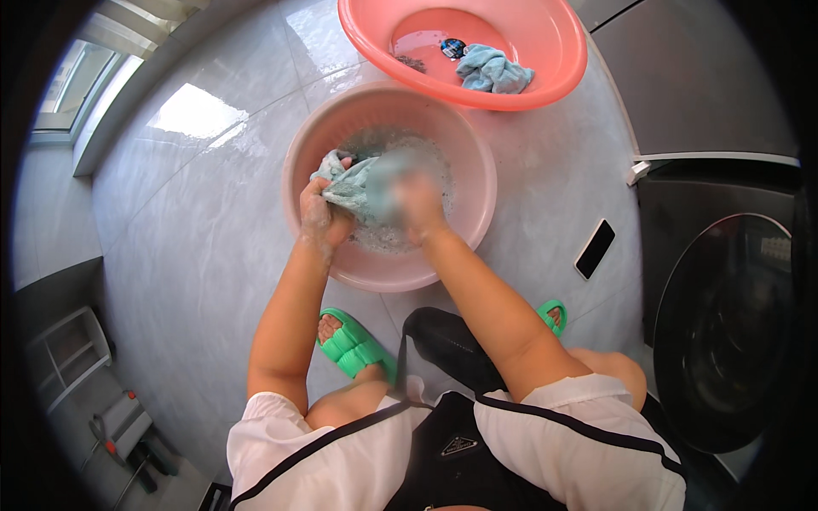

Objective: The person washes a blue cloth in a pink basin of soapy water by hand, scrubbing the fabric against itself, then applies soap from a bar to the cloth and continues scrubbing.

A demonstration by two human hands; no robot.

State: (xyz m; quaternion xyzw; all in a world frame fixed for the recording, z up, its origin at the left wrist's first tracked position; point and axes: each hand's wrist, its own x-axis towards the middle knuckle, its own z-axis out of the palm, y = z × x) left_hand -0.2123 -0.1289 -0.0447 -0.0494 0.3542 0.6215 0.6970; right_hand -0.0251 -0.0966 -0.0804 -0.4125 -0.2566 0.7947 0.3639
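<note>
Currently mid-scrub: left hand [322, 217] and right hand [419, 207] both clenched on the light blue-green wet cloth [354, 183], frame centre, over sudsy water in the pale pink plastic basin [477, 179]. Right hand is motion-blurred. Next move likely needs a firm two-handed twist above the basin.

Bright window daylight glares off floor tiles [192, 115]; right hand [417, 203] motion-blurred.
</note>
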